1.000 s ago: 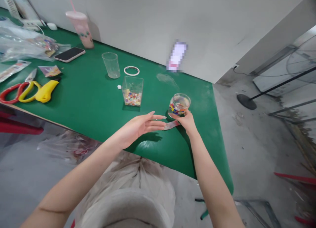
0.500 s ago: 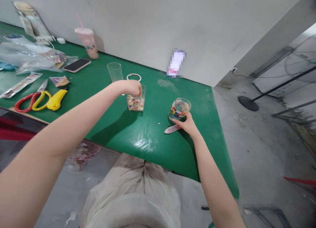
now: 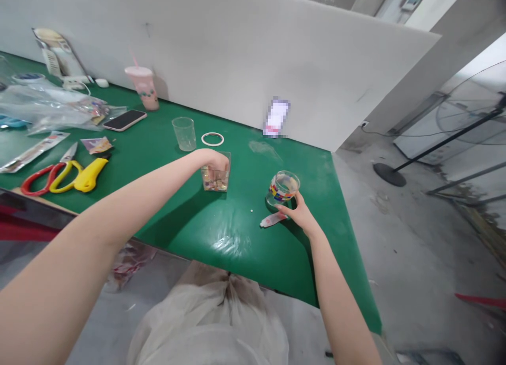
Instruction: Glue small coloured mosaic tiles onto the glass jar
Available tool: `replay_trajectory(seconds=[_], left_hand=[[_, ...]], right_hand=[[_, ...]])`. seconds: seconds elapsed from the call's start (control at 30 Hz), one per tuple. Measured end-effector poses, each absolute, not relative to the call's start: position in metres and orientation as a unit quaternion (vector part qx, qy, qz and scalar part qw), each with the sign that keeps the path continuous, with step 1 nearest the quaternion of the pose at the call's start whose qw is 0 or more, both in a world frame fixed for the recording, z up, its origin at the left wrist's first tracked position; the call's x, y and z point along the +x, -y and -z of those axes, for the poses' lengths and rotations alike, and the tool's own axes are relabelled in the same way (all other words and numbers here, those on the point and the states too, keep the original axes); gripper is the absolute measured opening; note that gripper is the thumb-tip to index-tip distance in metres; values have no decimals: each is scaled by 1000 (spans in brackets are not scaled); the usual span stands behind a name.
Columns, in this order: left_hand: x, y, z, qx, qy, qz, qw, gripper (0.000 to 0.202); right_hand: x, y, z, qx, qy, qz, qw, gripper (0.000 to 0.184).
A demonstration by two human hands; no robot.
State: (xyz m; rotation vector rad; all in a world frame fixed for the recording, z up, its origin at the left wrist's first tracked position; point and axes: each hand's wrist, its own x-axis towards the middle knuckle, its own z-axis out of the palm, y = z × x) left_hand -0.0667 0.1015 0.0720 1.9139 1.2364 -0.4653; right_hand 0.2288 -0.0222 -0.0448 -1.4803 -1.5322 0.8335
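Observation:
My left hand (image 3: 216, 162) reaches down into a clear square box (image 3: 215, 185) of small colourful mosaic tiles. Its fingers are bunched together among the tiles; what they pinch, if anything, is hidden. My right hand (image 3: 299, 212) is closed round the lower side of a clear glass cup (image 3: 285, 184). A band of red, yellow, blue and white tiles runs round this cup, which leans slightly. Below it, by my right thumb, a white glue tube (image 3: 272, 220) lies on the green table. One tiny pale piece (image 3: 251, 211) rests between box and cup.
Behind the box stand a clear tumbler (image 3: 184, 134) and a white ring (image 3: 212, 139). Leftward are a phone (image 3: 125, 121), a pink cup with a straw (image 3: 143, 88), red scissors (image 3: 43, 179), a yellow-handled tool (image 3: 90, 175) and plastic bags (image 3: 51, 104). A blurred screen (image 3: 276, 117) leans against the wall.
My left hand has gone deeper into the box, its fingers now down among the tiles. My right hand keeps hold of the cup. The camera view has tilted up slightly.

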Motion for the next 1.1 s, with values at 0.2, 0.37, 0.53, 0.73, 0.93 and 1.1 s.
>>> replay_trajectory(seconds=[0.2, 0.37, 0.53, 0.73, 0.93, 1.1], left_hand=[[-66, -99, -70, 731, -468, 203, 452, 17], [-67, -101, -68, 724, -462, 210, 468, 18], [-69, -102, -65, 729, -480, 192, 448, 14], [-71, -101, -66, 729, -489, 181, 443, 13], [-70, -99, -71, 738, -499, 176, 419, 10], [-69, -98, -76, 745, -486, 190, 415, 10]], right_hand=[[230, 24, 44, -609, 581, -366, 397, 95], [230, 25, 41, -602, 592, -361, 395, 85], [232, 25, 46, -606, 590, -356, 398, 82], [232, 25, 47, -607, 593, -366, 381, 80], [230, 25, 42, -616, 588, -369, 372, 85], [230, 24, 42, -599, 604, -368, 375, 81]])
